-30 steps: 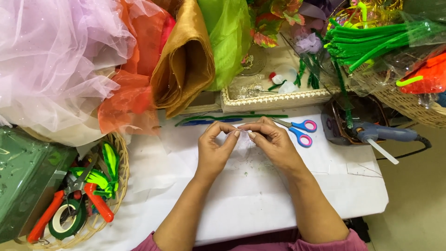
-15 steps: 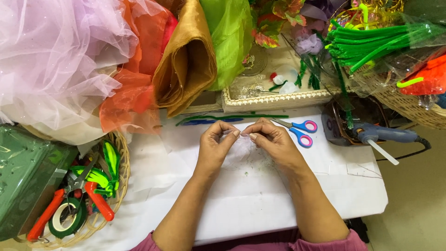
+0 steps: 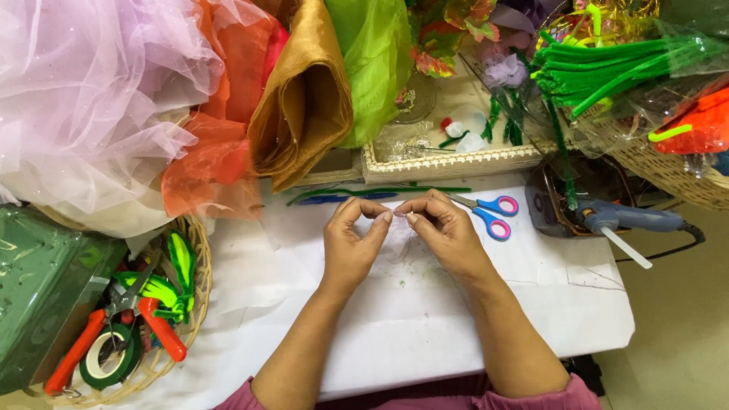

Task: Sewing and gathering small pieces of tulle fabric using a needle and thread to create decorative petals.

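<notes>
Over the middle of a white table (image 3: 425,334), my left hand (image 3: 351,247) and my right hand (image 3: 448,234) meet fingertip to fingertip. Both pinch a small piece of sheer white fabric (image 3: 398,237) that hangs between them. Just beyond my right hand lie scissors (image 3: 490,212) with blue and pink handles. A thin green wire stem (image 3: 395,190) and a blue pen-like stick (image 3: 345,199) lie beyond my left hand.
Piles of tulle and fabric in lilac (image 3: 91,99), orange, gold (image 3: 304,106) and green fill the back left. A wicker basket (image 3: 190,319) at left holds pliers and green tape. A tray (image 3: 448,161), green pipe cleaners (image 3: 607,68) and a glue gun (image 3: 623,222) stand at right.
Both hands stay together at the same spot; the fingers have shifted slightly on the sheer fabric, and the left thumb and forefinger now form an open loop.
</notes>
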